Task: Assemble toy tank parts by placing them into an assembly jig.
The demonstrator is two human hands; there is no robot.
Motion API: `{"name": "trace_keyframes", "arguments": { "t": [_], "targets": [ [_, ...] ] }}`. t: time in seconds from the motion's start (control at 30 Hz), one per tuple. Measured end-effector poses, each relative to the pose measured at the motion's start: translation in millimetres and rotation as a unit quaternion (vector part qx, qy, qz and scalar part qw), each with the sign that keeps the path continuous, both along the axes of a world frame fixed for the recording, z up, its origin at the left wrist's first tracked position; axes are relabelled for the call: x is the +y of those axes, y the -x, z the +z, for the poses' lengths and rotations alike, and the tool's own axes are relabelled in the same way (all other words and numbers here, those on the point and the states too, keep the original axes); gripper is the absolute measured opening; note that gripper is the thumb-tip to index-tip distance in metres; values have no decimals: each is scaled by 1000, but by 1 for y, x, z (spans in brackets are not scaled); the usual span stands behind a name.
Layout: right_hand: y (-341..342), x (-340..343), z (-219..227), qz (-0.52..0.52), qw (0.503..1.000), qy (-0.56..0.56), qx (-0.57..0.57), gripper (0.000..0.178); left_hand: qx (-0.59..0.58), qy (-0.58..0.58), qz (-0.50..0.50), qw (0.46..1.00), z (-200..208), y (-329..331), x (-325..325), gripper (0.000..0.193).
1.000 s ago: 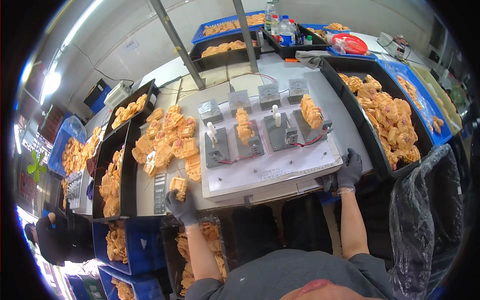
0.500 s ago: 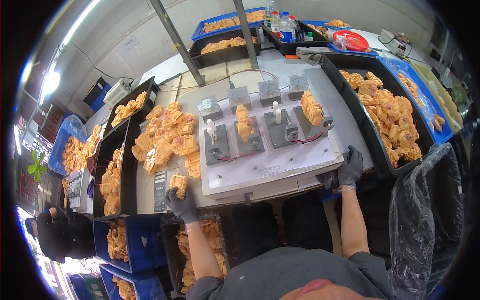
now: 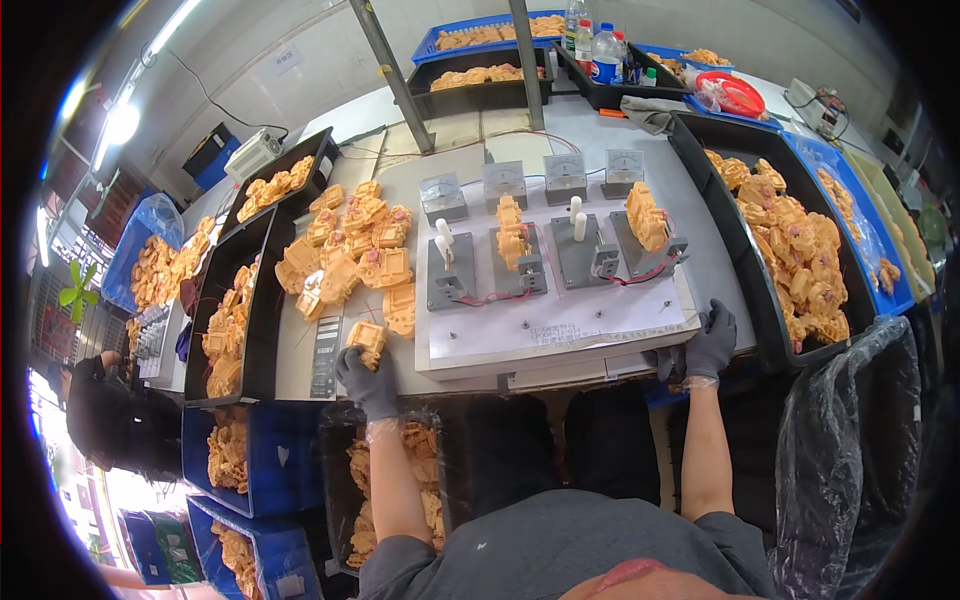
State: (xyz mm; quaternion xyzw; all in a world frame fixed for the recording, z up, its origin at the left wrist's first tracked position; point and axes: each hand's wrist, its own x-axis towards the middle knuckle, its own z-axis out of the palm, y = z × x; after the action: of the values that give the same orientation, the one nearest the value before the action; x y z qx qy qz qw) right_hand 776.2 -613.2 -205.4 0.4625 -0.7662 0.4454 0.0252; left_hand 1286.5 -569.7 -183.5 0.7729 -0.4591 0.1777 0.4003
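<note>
My left hand (image 3: 370,385), in a grey glove, holds a small orange plastic part (image 3: 369,340) with a square recess, at the table's front edge. My right hand (image 3: 710,348), also gloved, is curled round the front right corner of a test fixture board (image 3: 480,343), its thumb side low by the front edge. Four grey stands are on the board; orange parts sit on the second stand (image 3: 510,240) and the fourth stand (image 3: 648,217). White pegs show on the first stand (image 3: 449,270) and third stand (image 3: 580,240). Meters (image 3: 504,182) line the back.
Loose orange parts (image 3: 350,240) are heaped left of the board. Black trays of parts flank it, one left (image 3: 262,330) and one right (image 3: 700,215). A plastic-lined bin (image 3: 845,450) stands lower right. Metal posts (image 3: 395,80) rise behind; bottles (image 3: 606,55) stand farther back.
The whole view has shifted slightly, so table things appear a little farther right. Both hands keep nearly the same place, the left still with the orange part.
</note>
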Motion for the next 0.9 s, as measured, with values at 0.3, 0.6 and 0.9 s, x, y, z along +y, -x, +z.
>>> {"name": "trace_keyframes", "arguments": {
  "t": [0.3, 0.6, 0.9],
  "targets": [
    [10, -4, 3, -10, 1000, -1, -6, 33, -35, -35, -50, 998, 30, 0, 7, 48],
    [21, 106, -14, 94, 981, 113, -126, 34, -12, -473, -23, 881, 13, -3, 156, 45],
    [-21, 157, 29, -212, 974, -76, 11, 25, -21, -871, -92, 482, -33, 13, 168, 51]
  ]
}}
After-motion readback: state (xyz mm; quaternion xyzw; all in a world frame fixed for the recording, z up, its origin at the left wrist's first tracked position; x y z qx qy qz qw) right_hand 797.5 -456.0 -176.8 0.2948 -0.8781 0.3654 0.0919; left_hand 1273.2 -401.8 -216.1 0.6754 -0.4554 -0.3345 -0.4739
